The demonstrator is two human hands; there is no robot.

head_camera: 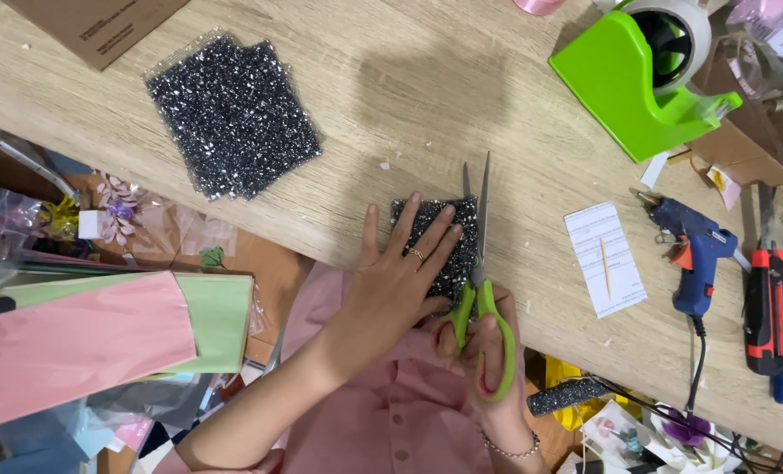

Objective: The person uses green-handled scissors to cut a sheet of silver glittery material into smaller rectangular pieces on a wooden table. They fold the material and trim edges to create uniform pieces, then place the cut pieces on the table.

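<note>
My left hand [400, 268] lies flat, fingers spread, on a small folded piece of black glitter mesh [458, 219] at the near edge of the wooden table [391, 96]. My right hand [488, 351] grips green-handled scissors [479, 290]. Their blades point away from me, slightly apart, along the right edge of that piece. A stack of the same black glitter mesh squares [233, 114] lies further back on the left, apart from both hands.
A green tape dispenser [646, 79] stands at the back right. A blue glue gun [694, 254], a red and black cutter [767, 307] and a white paper slip with a toothpick [604, 259] lie to the right. Pink and green paper sheets [84, 338] sit lower left, cardboard [93, 26] upper left.
</note>
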